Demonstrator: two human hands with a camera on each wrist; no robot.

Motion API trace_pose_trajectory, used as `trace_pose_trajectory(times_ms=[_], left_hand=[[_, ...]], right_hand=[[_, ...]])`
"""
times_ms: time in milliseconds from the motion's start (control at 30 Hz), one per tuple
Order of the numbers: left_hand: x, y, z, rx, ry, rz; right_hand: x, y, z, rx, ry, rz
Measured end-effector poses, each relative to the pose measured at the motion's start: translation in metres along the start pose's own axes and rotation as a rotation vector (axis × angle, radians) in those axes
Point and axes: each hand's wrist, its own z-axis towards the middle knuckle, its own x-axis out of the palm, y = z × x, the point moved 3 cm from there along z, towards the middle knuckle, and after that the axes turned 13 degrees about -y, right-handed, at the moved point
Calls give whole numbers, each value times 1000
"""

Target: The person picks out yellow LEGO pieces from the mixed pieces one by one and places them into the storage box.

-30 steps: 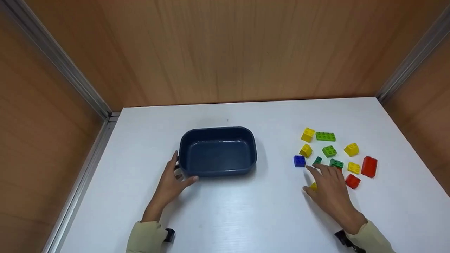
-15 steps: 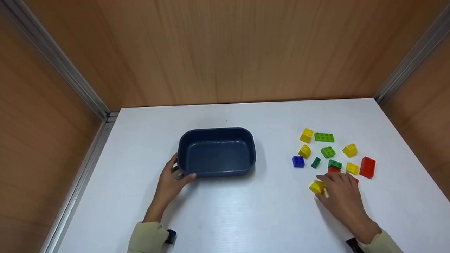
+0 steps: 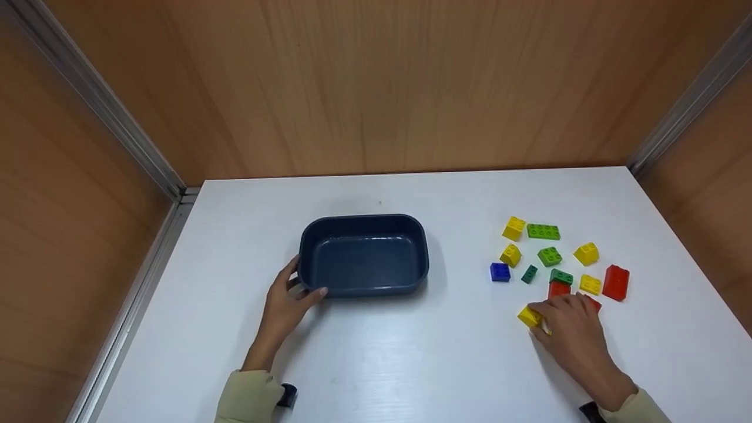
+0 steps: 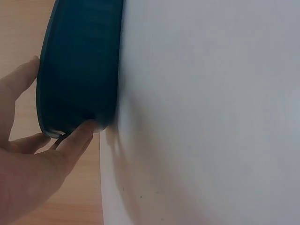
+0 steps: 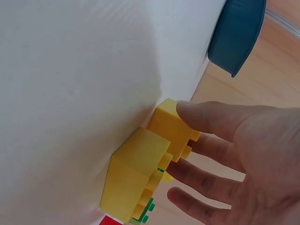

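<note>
My left hand [image 3: 283, 310] holds the left end of a dark blue rectangular dish [image 3: 367, 290], thumb at its near corner and fingers around the end. In the left wrist view the fingers [image 4: 77, 143] lie against the dish's end. On the right, my right hand [image 3: 574, 339] pinches a yellow toy brick [image 3: 529, 316] between thumb and fingers, low at the table. The right wrist view shows the thumb on that yellow brick, while a second yellow brick [image 5: 133, 176] stands nearer the camera. Most of this second brick is hidden by the hand in the head view.
Several loose toy bricks lie beyond the right hand, among them a blue brick [image 3: 500, 272], a long light green brick [image 3: 543, 231] and a large red brick [image 3: 615, 283]. Wooden panels [image 3: 376, 88] surround the white table [image 3: 376, 364].
My right hand has moved down and right from above the bricks to the near yellow bricks, and its fingers have closed on one. The left hand stays at the dish.
</note>
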Motion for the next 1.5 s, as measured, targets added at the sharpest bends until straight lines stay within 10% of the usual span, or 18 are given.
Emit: trace_pose_trajectory(times_ms=[633, 1500], left_hand=[[1, 1, -1, -11, -32, -12], [1, 0, -2, -65, -71, 6]], right_hand=[[-16, 15, 12, -12, -52, 25], [-28, 84, 51, -293, -250, 88]])
